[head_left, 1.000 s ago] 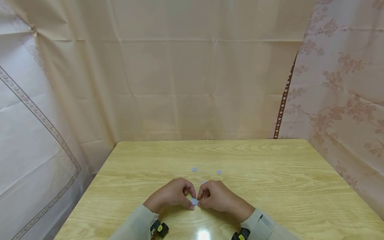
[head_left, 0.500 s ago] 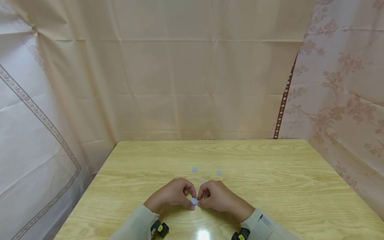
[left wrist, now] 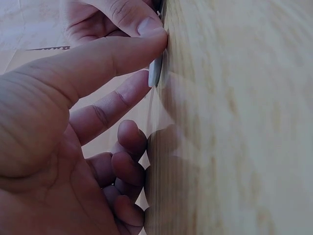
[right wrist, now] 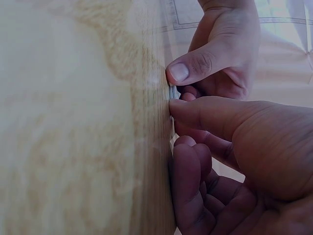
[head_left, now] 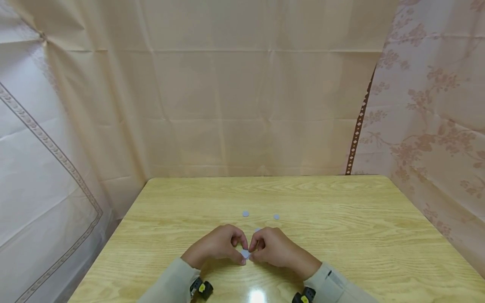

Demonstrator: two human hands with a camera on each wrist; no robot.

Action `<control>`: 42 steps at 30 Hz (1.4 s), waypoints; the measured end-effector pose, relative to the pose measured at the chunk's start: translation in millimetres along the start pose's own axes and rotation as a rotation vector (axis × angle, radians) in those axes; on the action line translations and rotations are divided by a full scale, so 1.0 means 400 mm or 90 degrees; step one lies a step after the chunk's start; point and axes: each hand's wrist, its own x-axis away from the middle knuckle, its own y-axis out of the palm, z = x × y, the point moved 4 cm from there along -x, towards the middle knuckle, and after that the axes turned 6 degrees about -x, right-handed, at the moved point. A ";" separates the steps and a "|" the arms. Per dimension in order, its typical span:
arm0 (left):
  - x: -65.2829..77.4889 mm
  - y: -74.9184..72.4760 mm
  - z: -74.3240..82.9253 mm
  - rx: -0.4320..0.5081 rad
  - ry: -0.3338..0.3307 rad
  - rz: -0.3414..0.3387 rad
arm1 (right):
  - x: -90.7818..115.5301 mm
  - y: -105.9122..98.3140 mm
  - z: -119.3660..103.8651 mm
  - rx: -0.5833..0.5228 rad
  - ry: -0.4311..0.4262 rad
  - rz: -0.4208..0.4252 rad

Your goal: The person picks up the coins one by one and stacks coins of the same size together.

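Held disc [head_left: 245, 254]: small, round, flat, pale grey with a bluish cast, its top plain. You have it on the near part of the wooden table [head_left: 352, 235], in the gap between your hands. Edge-on in both wrist views it shows as a thin, light rim close against the tabletop; from the right wrist the rim looks layered, but whether a second piece lies under it can't be told. Your left hand [head_left: 217, 244] is bent round, thumb and forefinger nearly together, pinching the disc from its side. Your right hand [head_left: 279, 249] mirrors it, thumb and forefinger tips close together at the opposite edge, the other fingers curled in. Beyond your hands, two similar discs lie flat and well apart, a left-hand one [head_left: 245, 213] and a right-hand one [head_left: 276, 217]; a third, partly hidden disc [head_left: 257, 230] peeks out by your right knuckles
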 end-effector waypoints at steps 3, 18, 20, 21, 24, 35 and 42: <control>0.001 -0.001 0.001 0.005 0.002 0.001 | 0.000 0.000 0.000 0.000 0.001 0.000; -0.002 0.006 -0.002 -0.007 0.004 0.011 | 0.000 0.001 0.001 0.000 0.001 0.002; -0.002 0.007 0.000 -0.014 0.011 0.014 | 0.001 0.001 0.000 0.001 -0.001 0.001; -0.001 0.008 0.001 -0.017 0.013 0.016 | 0.001 0.001 -0.001 0.001 -0.003 0.000; -0.001 0.008 0.002 -0.027 0.018 0.021 | 0.002 0.001 -0.003 0.001 -0.005 0.000; 0.000 -0.007 -0.010 -0.041 0.025 0.014 | 0.007 -0.002 -0.003 -0.012 0.008 -0.011; 0.010 -0.028 -0.019 -0.047 0.018 0.020 | 0.006 -0.011 0.001 -0.020 0.013 -0.005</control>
